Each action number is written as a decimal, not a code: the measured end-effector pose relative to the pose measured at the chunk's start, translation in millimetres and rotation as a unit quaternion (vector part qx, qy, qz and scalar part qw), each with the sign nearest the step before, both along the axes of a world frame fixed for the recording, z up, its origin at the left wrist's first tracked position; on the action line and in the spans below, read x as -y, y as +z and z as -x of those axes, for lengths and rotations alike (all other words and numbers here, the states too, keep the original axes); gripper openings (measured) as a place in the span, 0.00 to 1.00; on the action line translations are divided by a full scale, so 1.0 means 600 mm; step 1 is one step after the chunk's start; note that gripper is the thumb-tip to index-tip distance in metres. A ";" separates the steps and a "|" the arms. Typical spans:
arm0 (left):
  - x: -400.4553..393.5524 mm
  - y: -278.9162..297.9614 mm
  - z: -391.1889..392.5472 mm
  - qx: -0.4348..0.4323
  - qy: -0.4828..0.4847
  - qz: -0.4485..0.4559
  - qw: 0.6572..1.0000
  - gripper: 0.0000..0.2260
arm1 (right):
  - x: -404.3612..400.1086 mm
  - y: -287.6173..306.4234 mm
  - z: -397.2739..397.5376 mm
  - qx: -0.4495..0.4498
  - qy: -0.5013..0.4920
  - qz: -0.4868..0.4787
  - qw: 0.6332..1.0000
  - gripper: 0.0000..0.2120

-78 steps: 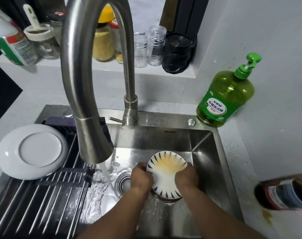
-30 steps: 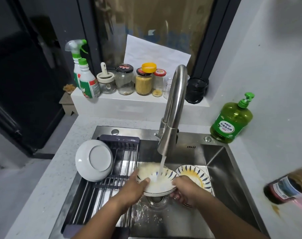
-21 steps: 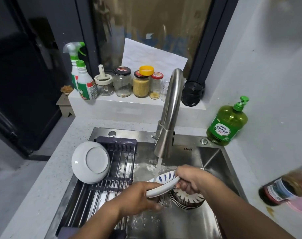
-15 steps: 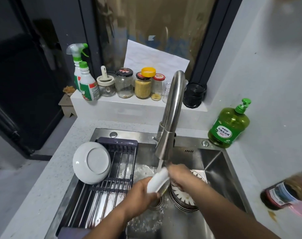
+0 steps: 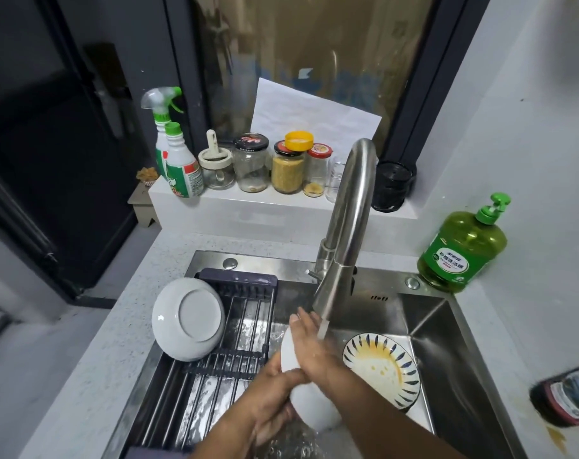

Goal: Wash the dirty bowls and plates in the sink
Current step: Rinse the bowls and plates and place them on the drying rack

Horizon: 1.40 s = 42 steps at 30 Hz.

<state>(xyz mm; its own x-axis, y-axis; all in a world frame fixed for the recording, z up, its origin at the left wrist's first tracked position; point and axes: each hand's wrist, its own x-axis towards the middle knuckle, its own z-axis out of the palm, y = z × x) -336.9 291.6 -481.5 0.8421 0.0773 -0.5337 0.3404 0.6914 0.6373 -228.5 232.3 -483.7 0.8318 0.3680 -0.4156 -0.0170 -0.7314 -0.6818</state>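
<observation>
Over the steel sink (image 5: pixel 423 319) I hold a white plate (image 5: pixel 306 409), turned so its pale underside faces up, under the running tap (image 5: pixel 342 256). My left hand (image 5: pixel 274 402) grips its lower left edge. My right hand (image 5: pixel 309 342) lies flat across its back, fingers apart, with water falling beside it. A dirty plate (image 5: pixel 382 369) with blue rim marks and a yellow stain lies in the basin to the right. A white bowl (image 5: pixel 188 318) rests upside down on the drying rack (image 5: pixel 228 369).
A green dish soap bottle (image 5: pixel 463 246) stands at the sink's back right corner. A dark bottle (image 5: pixel 566 395) lies at the right edge of the counter. Jars (image 5: pixel 286 167) and a spray bottle (image 5: pixel 173 144) line the ledge behind the tap.
The held plate has turned from on edge to underside up, and my right hand now lies flat on its back. The stained plate beside it is uncovered.
</observation>
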 end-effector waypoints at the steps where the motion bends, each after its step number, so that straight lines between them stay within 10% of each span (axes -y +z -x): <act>1: -0.004 -0.003 -0.003 0.001 0.009 0.019 1.000 0.24 | -0.001 -0.001 0.001 0.009 0.025 0.000 1.000 0.25; 9: -0.021 -0.021 -0.029 -0.025 0.125 0.149 0.980 0.27 | 0.046 -0.011 0.060 0.082 0.142 -0.014 0.986 0.27; 15: -0.013 -0.034 -0.039 -0.004 0.109 0.142 0.984 0.26 | 0.061 -0.038 0.032 0.155 0.051 0.026 0.986 0.36; 20: -0.031 -0.042 -0.022 0.008 0.089 0.145 0.985 0.36 | 0.062 -0.032 -0.020 0.053 -0.008 0.032 0.998 0.19; 24: -0.053 -0.036 -0.011 0.005 0.060 0.144 0.988 0.27 | 0.065 -0.027 -0.040 -0.084 -0.181 -0.040 0.979 0.25; 32: -0.022 -0.036 -0.026 -0.101 0.061 -0.287 0.950 0.40 | 0.078 -0.009 -0.021 -0.071 -0.328 -0.072 0.939 0.28; 42: 0.021 -0.059 -0.084 -0.135 0.096 -0.367 0.915 0.40 | 0.100 -0.004 0.010 0.171 -0.187 -0.059 0.966 0.27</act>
<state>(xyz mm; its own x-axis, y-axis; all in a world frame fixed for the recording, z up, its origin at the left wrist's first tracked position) -286.7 279.1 -516.7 0.6211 0.6312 -0.4646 0.4709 0.1733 0.8650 -234.3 172.2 -485.8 0.9969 0.0431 -0.0662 -0.0239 -0.6342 -0.7728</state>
